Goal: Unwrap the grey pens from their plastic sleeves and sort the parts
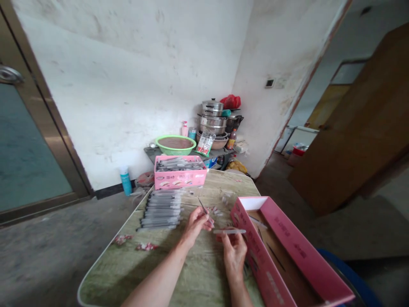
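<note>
Wood-patterned tabletop point(105, 273), scuffed pale wall point(143, 64) beyond. Left hand point(195, 224): fingertips pinching a slim dark rod point(202, 206). Right hand point(234, 253): thumb and fingers pinching a translucent tube point(231, 231), just beside. Advisable: light grip, both pieces steady, thin ends unbent. Outward: grey pens point(162, 209) in rows, left; open pink box point(298, 243), right; filled pink box point(179, 182), behind.

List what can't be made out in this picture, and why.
Head view:
Long pink box: near end partly cut off by the bottom edge; side lettering blurred.
Smaller pink box: floor hidden under heaped pens.
Left hand's thin dark stick: tip too small to identify.
</note>
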Motion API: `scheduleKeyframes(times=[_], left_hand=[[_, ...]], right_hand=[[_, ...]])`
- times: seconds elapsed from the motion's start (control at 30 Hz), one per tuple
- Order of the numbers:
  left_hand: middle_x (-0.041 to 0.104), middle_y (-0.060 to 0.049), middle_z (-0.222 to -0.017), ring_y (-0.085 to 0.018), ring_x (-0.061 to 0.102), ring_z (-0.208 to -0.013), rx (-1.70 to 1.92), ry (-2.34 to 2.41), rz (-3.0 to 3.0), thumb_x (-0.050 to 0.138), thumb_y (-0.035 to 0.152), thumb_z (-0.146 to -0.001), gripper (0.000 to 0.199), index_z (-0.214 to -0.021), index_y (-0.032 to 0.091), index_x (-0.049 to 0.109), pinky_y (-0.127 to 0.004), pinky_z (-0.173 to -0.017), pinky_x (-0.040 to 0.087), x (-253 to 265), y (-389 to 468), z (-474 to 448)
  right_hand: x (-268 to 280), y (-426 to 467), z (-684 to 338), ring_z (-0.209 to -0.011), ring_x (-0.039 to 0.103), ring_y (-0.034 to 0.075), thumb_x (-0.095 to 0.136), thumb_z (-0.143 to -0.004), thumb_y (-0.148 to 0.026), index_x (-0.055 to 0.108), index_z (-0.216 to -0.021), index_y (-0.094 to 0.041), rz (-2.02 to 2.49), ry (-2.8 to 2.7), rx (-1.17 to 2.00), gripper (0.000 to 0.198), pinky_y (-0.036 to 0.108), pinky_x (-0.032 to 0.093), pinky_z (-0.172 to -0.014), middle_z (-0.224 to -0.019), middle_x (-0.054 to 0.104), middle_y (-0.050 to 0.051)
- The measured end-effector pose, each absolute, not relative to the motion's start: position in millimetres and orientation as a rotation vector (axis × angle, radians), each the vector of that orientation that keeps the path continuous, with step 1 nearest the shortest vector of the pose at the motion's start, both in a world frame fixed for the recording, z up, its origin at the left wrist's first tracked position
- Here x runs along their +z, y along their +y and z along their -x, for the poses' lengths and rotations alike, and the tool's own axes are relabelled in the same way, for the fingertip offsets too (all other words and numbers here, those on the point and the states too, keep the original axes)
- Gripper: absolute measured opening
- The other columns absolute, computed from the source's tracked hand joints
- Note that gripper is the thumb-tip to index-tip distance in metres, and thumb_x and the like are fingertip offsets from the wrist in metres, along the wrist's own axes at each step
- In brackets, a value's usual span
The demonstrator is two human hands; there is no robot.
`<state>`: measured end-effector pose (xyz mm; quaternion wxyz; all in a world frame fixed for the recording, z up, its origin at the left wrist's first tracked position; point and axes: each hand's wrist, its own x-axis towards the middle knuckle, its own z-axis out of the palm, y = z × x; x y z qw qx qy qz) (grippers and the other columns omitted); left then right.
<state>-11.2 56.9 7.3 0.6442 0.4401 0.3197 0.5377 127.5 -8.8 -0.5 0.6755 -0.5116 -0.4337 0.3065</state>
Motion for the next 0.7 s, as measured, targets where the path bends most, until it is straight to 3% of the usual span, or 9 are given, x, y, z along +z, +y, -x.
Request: scheduleKeyframes(times=[0.2, 0.7], left_hand=[[0.068, -0.005, -0.072, -0.017, 0.065, -0.058, 1.268, 0.738, -0.976, 0.066, 0.045, -0.073, 0.035, -0.088, 0.017, 0.051, -0.026, -0.054, 0.050, 0, 61, 8], [0.067, -0.002, -0.068, -0.019, 0.065, -0.056, 1.437, 0.775, -0.869, 0.069, 0.039, -0.070, 0.032, -0.087, 0.019, 0.050, -0.029, -0.053, 0.050, 8, 58, 10]], right_hand=[[-6, -3, -129, -0.064, 0.067, 0.021, 0.074, -0.072, -0.036, 0.062, -0.087, -0.016, 1.026, -0.833, 0.822, 0.028, 0.033, 0.055, -0.060, -0.073, 0.069, 0.003], [-3, 2, -129, -0.077, 0.071, 0.022, 0.078, -0.067, -0.028, 0.066, -0.085, -0.015, 0.873, -0.646, 1.085, 0.024, 0.032, 0.059, -0.067, -0.085, 0.069, 0.003]])
